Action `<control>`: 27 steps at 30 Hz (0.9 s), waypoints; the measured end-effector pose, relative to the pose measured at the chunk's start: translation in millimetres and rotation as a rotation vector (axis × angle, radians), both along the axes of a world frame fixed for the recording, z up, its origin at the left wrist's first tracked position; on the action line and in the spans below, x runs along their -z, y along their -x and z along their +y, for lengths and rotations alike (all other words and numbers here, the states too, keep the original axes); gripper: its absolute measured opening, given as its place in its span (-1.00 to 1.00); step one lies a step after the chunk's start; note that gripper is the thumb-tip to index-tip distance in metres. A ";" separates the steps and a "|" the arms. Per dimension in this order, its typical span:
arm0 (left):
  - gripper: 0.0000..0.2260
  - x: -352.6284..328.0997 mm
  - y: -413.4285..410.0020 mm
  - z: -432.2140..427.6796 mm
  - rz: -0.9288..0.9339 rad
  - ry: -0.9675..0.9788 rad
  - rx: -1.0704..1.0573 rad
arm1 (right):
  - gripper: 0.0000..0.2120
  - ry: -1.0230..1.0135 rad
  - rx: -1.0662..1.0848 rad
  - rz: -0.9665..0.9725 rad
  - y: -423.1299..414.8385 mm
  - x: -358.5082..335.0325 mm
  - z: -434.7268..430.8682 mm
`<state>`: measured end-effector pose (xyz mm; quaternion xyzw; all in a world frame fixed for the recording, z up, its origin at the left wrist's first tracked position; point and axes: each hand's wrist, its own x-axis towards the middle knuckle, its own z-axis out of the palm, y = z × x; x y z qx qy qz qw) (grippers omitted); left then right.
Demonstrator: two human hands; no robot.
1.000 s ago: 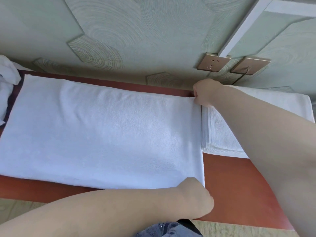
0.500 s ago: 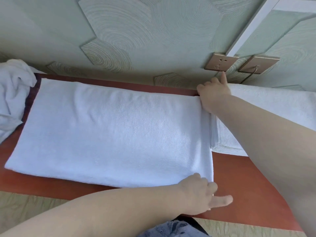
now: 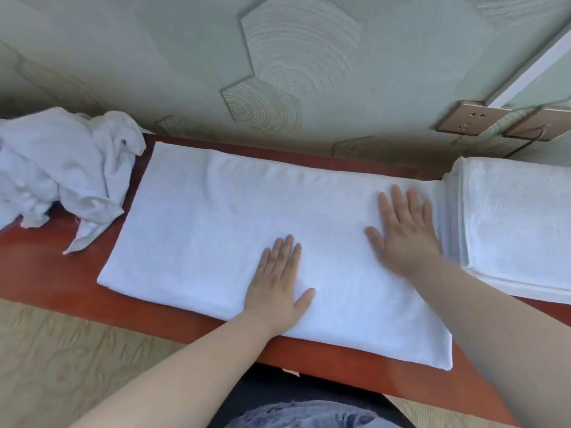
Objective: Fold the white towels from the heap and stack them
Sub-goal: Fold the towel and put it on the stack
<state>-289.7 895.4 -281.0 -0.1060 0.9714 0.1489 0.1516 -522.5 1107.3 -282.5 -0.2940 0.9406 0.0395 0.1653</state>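
Both palms lie flat, fingers straight: left hand (image 3: pixel 275 285) and right hand (image 3: pixel 404 230) press the towel (image 3: pixel 200 230).

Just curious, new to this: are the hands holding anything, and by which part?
Nothing is held. The left hand and right hand lie flat, fingers straight, on top of the folded white towel.
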 end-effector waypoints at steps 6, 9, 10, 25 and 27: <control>-0.31 -7.2 -31.4 -80.4 -0.026 0.084 -0.457 | -0.30 0.173 -0.317 -0.073 -86.7 -22.6 -91.5; -0.30 -0.1 -61.5 -135.5 -0.115 0.188 -0.504 | -0.31 0.168 -0.476 -0.147 -117.7 -11.6 -140.5; -0.30 -0.2 -68.0 -152.0 -0.125 0.182 -0.523 | -0.30 0.138 -0.489 -0.150 -122.9 -8.1 -152.0; -0.18 6.8 -153.1 -248.2 -0.119 0.238 -0.328 | -0.24 0.071 -0.388 -0.093 -91.9 -0.4 -364.8; -0.16 5.3 -155.9 -248.7 -0.133 0.219 -0.343 | -0.21 0.030 -0.360 -0.092 -78.5 -1.0 -385.1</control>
